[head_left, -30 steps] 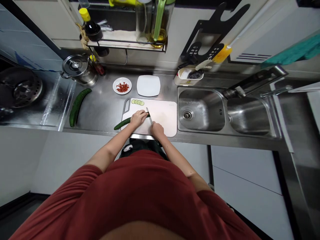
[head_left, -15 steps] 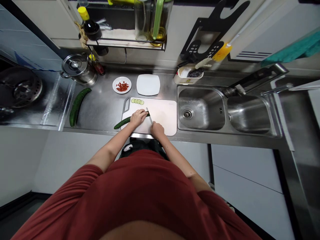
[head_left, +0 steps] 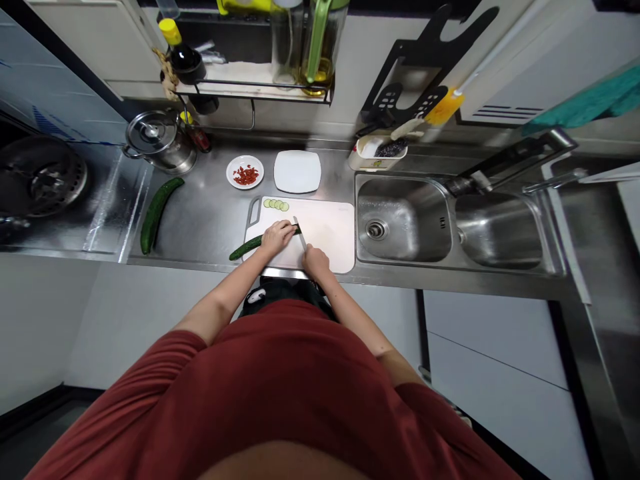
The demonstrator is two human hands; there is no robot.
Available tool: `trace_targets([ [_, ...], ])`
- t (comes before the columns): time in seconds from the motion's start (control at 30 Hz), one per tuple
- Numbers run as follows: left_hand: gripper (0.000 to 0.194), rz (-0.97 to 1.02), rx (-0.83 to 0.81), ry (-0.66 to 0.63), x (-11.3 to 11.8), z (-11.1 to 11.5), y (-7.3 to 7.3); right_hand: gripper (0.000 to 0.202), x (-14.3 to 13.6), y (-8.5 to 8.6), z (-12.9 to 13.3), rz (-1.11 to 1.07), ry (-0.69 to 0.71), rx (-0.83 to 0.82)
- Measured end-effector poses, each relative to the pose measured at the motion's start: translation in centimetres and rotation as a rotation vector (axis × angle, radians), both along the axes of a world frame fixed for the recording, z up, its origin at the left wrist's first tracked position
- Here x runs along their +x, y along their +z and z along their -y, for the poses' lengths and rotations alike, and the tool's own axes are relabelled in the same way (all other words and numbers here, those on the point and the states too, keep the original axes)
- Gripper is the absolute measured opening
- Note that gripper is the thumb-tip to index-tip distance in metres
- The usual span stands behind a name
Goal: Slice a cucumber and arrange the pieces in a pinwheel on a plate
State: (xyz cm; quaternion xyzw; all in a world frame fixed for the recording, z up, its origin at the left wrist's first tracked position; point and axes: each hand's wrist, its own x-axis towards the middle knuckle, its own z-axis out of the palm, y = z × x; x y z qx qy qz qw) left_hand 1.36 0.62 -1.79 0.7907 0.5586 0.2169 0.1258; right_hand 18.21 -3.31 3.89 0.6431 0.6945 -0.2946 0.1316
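Observation:
My left hand (head_left: 278,236) is closed over a dark green cucumber (head_left: 246,247), near its right end. The cucumber lies slantwise on the white cutting board (head_left: 330,230), its left tip reaching past the board's edge. In my right hand (head_left: 316,261) is a knife (head_left: 301,235), gripped by the handle, which my fingers hide. The blade stands at the cucumber's right end, close to my left fingertips. Several pale cucumber slices (head_left: 277,205) lie in an overlapping row at the board's upper left.
Behind the board are a plate of chopped red pieces (head_left: 245,172) and a white square plate (head_left: 297,171). Another cucumber (head_left: 157,215) lies on the left, before a lidded steel pot (head_left: 159,141). A double sink (head_left: 403,217) adjoins the board's right side.
The whole view has shifted very slightly. Both hands, the knife and the cucumber keep nearly the same places on the board.

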Motion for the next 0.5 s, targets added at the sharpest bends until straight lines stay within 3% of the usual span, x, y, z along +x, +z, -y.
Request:
trace_targets([
  [0.2, 0.030, 0.012, -0.023, -0.008, -0.1, 0.0, 0.3, 0.030, -0.1, -0.1, -0.9, -0.007, 0.002, 0.004],
  [0.5, 0.028, 0.016, -0.014, -0.005, 0.0, 0.2, 0.6, 0.029, 1.3, 0.3, 0.7, 0.002, 0.017, -0.019],
])
